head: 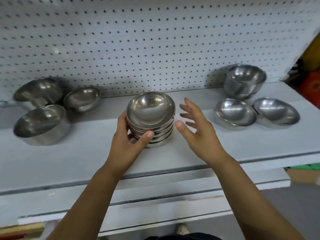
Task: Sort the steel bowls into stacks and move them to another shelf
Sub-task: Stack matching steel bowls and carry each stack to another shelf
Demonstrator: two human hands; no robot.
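head view: a stack of shallow steel bowls (150,118) stands mid-way along the shelf (78,158), the left hand (128,139) curled round its near side with the thumb across the lower rims, the right hand (195,125) spread and just clear of the other side. nested steel looks rigid, slick and probably heavy together, so a low grip on both sides seems wise. three loose bowls (39,123) lie to the left, a deeper nested pair (245,80) and two tilted bowls (235,114) to the right, all well apart from the stack; a pegboard (138,40) backs the shelf.
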